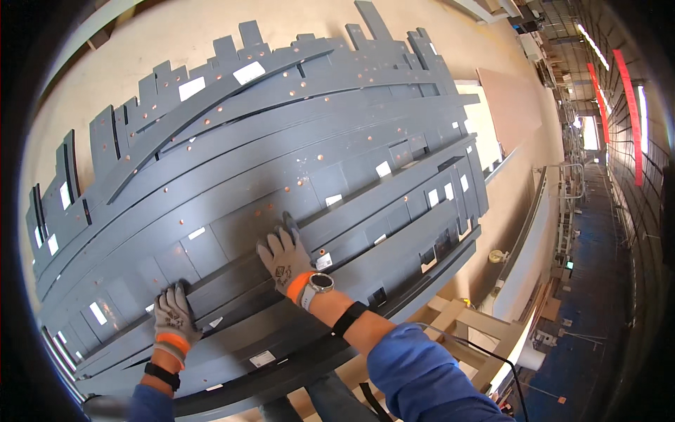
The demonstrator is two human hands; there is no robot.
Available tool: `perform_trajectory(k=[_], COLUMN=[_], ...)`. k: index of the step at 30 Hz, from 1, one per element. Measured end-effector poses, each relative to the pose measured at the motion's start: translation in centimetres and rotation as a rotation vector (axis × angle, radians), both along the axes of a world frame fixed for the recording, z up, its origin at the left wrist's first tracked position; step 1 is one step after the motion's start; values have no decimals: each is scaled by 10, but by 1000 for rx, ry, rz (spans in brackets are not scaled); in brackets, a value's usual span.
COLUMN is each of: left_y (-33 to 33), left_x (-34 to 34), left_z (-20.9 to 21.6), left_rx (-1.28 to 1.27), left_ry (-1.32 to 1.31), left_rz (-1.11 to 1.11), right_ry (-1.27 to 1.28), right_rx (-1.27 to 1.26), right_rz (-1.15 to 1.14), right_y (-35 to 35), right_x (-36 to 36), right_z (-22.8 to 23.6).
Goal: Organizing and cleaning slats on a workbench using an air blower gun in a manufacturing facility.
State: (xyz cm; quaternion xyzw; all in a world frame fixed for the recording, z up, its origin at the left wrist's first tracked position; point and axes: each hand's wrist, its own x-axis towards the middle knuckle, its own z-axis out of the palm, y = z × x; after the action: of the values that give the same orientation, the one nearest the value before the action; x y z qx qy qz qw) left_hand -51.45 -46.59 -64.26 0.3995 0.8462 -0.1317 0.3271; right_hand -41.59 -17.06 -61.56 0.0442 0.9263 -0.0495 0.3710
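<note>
A long dark grey board [223,280] runs crosswise in front of me, among many flat grey strips and pieces. My left hand [174,318], in a grey glove with an orange cuff, has its fingers bent over this board's far edge. Farther right along the same board, my right hand [285,266] lies over it with fingers reaching past the edge. Both thumbs are mostly hidden, and so is the board's underside. A white label [323,261] sits on a piece beside my right hand.
The grey pieces lie on a pale tan table [450,42], some marked with copper-coloured dots. A diagonal grey strip [211,112] crosses the far pieces. A brown sheet [517,105] lies at the right. Beyond the wooden frame [485,330] runs a blue floor [598,295].
</note>
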Motion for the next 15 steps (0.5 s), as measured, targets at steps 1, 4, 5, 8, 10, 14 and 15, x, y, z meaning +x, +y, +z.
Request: perform_trajectory(k=[1, 4, 5, 8, 10, 14, 15], left_y=[4, 17, 24, 47, 65, 82, 84], left_x=[1, -10, -25, -59, -81, -93, -80], left_z=[4, 22, 32, 48, 55, 26, 15], left_rx=[19, 3, -31, 8, 175, -38, -62], left_ry=[-21, -175, -268, -165, 142, 237, 235], left_rz=[34, 83, 51, 58, 192, 256, 204], right_ry=[29, 76, 67, 56, 52, 56, 77], right_rx=[-2, -12, -27, -44, -43, -42, -13], right_rz=[-11, -34, -38, -4, 24, -78, -67], right_y=[0, -2, -1, -2, -4, -10, -3], right_x=[5, 7, 5, 3, -4, -4, 1], right_z=[-5, -15, -11, -10, -1, -6, -7])
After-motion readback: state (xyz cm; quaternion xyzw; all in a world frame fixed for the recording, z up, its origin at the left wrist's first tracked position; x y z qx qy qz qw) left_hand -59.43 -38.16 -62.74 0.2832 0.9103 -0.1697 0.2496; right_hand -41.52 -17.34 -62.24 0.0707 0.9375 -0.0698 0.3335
